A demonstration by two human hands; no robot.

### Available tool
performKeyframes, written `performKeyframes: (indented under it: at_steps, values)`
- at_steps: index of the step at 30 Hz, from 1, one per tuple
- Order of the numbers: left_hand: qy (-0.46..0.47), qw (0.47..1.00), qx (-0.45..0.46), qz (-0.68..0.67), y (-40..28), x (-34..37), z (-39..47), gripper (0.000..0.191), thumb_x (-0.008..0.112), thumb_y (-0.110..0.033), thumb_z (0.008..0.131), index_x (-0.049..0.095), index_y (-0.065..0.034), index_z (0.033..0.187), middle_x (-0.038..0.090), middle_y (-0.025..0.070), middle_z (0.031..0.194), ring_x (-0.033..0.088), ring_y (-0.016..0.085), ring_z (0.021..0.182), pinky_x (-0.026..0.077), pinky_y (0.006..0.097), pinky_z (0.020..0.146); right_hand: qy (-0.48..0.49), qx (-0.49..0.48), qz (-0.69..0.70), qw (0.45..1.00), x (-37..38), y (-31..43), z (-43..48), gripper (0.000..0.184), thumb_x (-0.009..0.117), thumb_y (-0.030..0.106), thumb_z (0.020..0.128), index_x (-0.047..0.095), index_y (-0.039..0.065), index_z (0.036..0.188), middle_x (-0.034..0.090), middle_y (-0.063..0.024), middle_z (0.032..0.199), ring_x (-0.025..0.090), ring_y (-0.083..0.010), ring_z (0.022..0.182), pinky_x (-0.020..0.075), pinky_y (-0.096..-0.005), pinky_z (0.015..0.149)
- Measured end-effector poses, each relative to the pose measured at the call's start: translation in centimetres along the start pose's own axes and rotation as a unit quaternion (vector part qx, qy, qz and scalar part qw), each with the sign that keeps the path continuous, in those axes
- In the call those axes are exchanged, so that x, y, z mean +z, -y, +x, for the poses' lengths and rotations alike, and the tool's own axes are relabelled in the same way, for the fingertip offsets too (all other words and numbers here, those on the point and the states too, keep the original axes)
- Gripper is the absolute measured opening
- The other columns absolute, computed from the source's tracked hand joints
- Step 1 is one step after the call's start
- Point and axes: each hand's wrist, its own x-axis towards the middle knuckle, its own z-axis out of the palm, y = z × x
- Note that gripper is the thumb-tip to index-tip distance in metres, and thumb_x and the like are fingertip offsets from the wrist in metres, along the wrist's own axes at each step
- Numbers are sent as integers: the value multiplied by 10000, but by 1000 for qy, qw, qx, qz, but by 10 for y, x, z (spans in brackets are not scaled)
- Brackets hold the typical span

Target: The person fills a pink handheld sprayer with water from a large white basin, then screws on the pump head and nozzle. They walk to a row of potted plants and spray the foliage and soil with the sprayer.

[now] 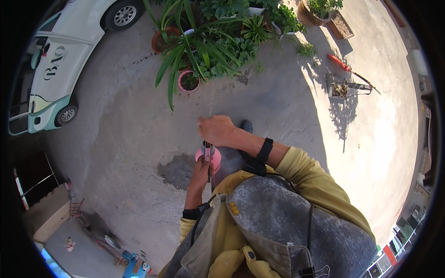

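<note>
A pink bottle (216,160) with a slim dark spray head (207,147) is held out in front of my body. My left hand (201,173) grips the rear part of the sprayer, its thumb lying along the top. At the front end, my right hand (219,129) is closed in a fist around the sprayer, which hides the nozzle. A thin streak of liquid (210,102) runs forward from the fist toward the potted plants. Under my left hand and the bottle, a dark wet patch (177,170) marks the concrete.
Leafy potted plants (208,52) stand ahead, with a small pink pot (188,81) nearest. A white and green van (59,69) is parked at the left. On the right lie red-handled long loppers (347,67) beside a small planter (339,90). A grey shoe (246,125) shows past my right wrist.
</note>
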Motion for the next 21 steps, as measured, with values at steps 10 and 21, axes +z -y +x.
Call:
performKeyframes:
  at_steps: [10,21]
  values:
    - [-21,999,-49,4,-9,-39,2,335,467,-354,1042,533,-25,1037,528,8,684,501,92,563,405,249,510,38,51,87,994,27,8,45,301,472,287,937,610,38,1035,690,-192,766,680,-415,754,531,-522,696]
    - [139,988,7,65,-87,-26,82,306,456,-299,1055,543,-6,1069,521,7,711,493,93,583,410,247,538,-102,169,33,980,-49,-25,39,262,492,260,914,592,21,951,686,-206,758,681,-410,736,536,-510,663]
